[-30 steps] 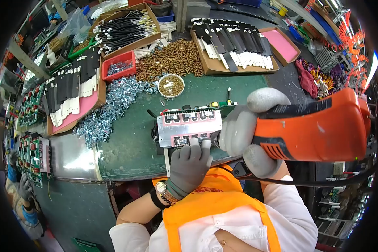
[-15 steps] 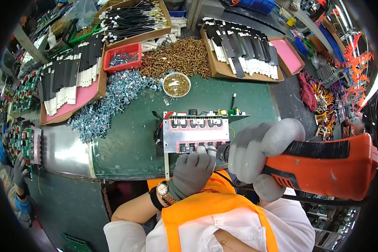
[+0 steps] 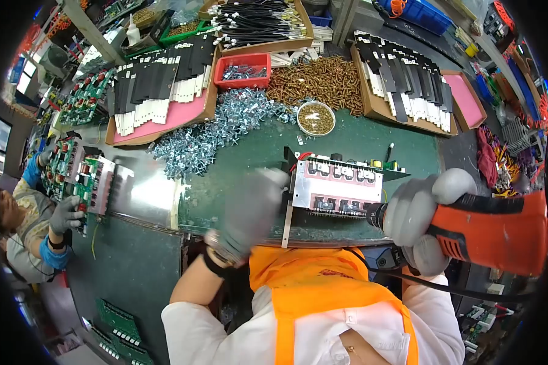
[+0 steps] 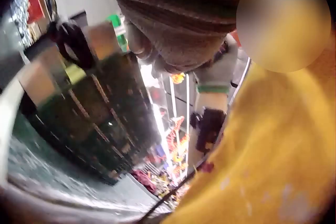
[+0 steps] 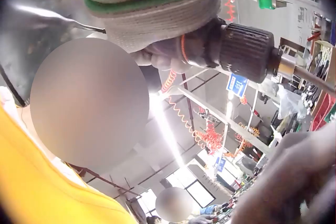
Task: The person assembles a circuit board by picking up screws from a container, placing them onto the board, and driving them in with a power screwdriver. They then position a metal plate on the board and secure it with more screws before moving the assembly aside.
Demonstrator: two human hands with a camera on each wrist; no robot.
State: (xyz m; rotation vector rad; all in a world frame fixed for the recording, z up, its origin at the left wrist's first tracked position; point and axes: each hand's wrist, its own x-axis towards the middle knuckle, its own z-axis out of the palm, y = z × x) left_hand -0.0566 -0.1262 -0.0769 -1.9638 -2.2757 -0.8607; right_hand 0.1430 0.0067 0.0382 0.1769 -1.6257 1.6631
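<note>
My gloved right hand [image 3: 417, 213] grips an orange power drill [image 3: 499, 234], its black chuck [image 3: 376, 214] right at the lower right corner of a metal plate [image 3: 335, 190]. The plate, with black components in pink-backed rows, is joined to a green circuit board [image 3: 396, 174] along its far edge. In the right wrist view a metal bit [image 5: 312, 78] sticks out of the ribbed chuck. My gloved left hand [image 3: 252, 204] is motion-blurred left of the plate, apart from it; I cannot tell whether its fingers hold anything. The board's underside [image 4: 100, 119] fills much of the left wrist view.
Beyond the plate lie a bowl of small screws [image 3: 316, 118], a heap of silvery clips [image 3: 201, 143], brass-coloured parts [image 3: 316, 76] and a red bin [image 3: 243, 71]. Boxes of black-and-white strips [image 3: 402, 79] flank them. Another person's hand [image 3: 67, 215] is at boards on the left.
My left hand has left the plate's lower edge and swung left. The drill has stayed by the plate's lower right corner. The head view has shifted, so the bench appears further right.
</note>
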